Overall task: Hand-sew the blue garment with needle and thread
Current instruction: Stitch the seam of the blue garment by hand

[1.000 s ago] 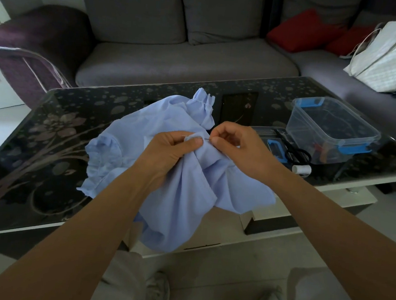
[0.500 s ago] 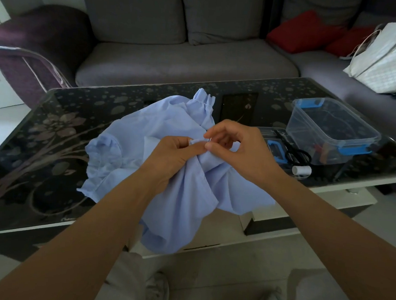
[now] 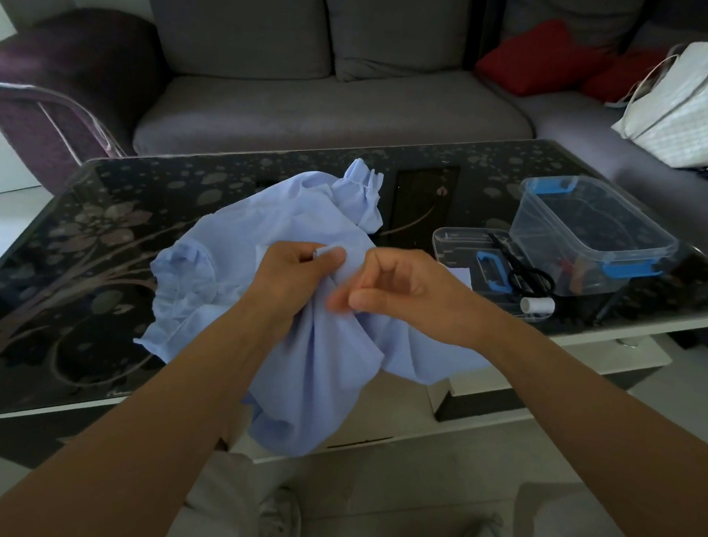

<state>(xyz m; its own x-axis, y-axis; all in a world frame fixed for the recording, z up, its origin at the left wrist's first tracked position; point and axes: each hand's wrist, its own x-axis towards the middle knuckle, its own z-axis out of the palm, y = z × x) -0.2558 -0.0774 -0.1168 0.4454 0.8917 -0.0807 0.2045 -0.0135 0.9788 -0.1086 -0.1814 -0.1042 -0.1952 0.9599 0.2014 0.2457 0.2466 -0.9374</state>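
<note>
The light blue garment (image 3: 225,284) lies bunched on the near part of the dark glass table (image 3: 91,292) and hangs over its front edge. My left hand (image 3: 297,281) pinches a fold of the cloth near its top, thumb against forefinger. Just right of that fold, my right hand (image 3: 409,297) hovers over the cloth. Its thumb and forefinger are pressed together at blurred tips, as on a needle too thin to make out. No thread shows between my hands.
Right of the garment stand a clear box with blue clips (image 3: 589,238), its lid (image 3: 459,242), black scissors (image 3: 527,276) and a white thread spool (image 3: 536,305). A grey sofa (image 3: 334,107) with red cushions (image 3: 538,59) and a white bag (image 3: 690,107) is behind.
My right hand has drawn away from the pinched fold, down and toward me, its fingertips blurred. The left hand keeps its hold on the cloth.
</note>
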